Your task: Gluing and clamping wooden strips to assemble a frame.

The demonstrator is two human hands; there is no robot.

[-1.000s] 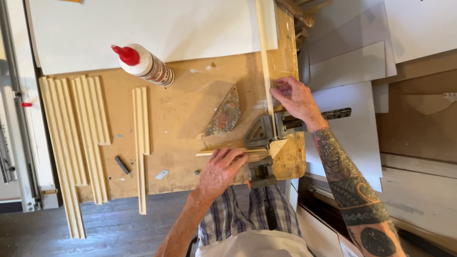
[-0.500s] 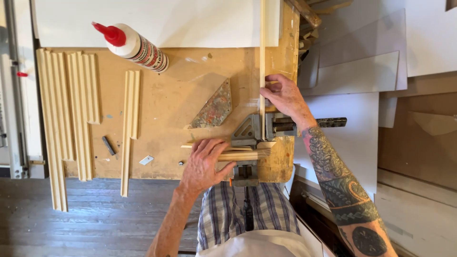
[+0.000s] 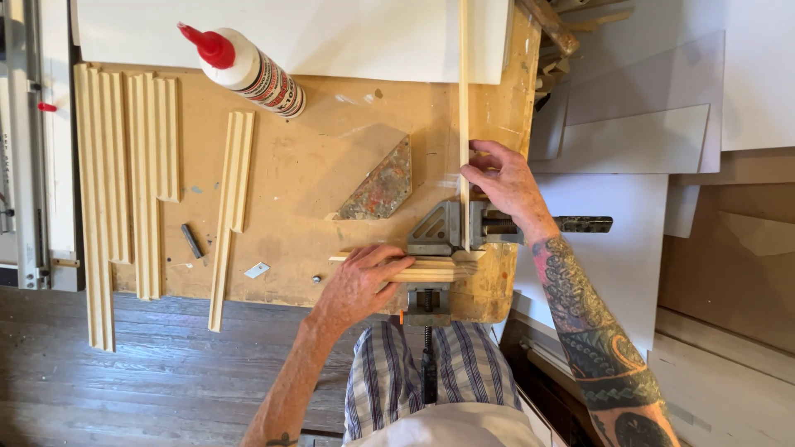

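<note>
One glue bottle (image 3: 248,70), two hands (image 3: 356,285)

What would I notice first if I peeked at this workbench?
Probably the two hands at the metal corner clamp on the bench's near edge: the left hand presses a short moulding strip, the right hand steadies a long strip. Next, the red-capped glue bottle lying at the far left.
</note>
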